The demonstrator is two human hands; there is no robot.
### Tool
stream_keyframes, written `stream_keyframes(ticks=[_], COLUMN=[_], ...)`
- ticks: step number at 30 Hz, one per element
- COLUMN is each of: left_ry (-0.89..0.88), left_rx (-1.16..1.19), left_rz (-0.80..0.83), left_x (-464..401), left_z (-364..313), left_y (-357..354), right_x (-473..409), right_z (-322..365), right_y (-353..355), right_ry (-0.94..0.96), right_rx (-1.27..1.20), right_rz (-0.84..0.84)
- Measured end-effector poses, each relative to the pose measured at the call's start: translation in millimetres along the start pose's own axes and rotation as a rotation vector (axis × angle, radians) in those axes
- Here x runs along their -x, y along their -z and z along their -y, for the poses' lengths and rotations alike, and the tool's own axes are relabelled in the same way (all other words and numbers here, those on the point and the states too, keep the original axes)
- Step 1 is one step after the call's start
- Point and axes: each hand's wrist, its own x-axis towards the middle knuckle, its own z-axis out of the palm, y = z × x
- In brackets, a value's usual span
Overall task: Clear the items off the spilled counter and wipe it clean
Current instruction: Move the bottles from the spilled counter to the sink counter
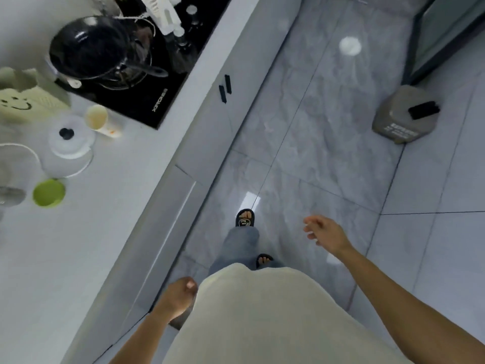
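Counter (78,245) items well left of both empty hands, left hand (178,298) grip seemingly loose, right hand (324,232) open

White brand lettering stands on the front edge of the black hob (147,101), set into the worktop (78,232) far beyond the left fingers (189,283); it reads roughly as "XINOXX", too blurred to spell surely. The grey bin (405,114) on the floor, well beyond the right fingers (311,223), carries rows of white print on its side, too small to read. The black slipper (245,219), between the two sets of fingers and further out, bears pale writing across its strap that cannot be made out.
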Motion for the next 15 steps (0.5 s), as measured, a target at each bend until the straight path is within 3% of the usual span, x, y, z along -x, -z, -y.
stream_keyframes(ticks=[6, 10, 15], left_ry=[-0.136, -0.264, -0.399], left_rx=[0.0, 0.015, 0.04], left_rz=[-0.028, -0.029, -0.02], left_x=[-63, -83, -112], left_z=[-111, -206, -318], left_y=[110, 169, 218], right_x=[-4, 4, 2], right_z=[-7, -20, -23], right_y=[18, 33, 60], right_ry=[-0.198, -0.485, -0.57], right_rx=[-0.111, -0.376, -0.352], right_rz=[-0.079, -0.084, -0.156])
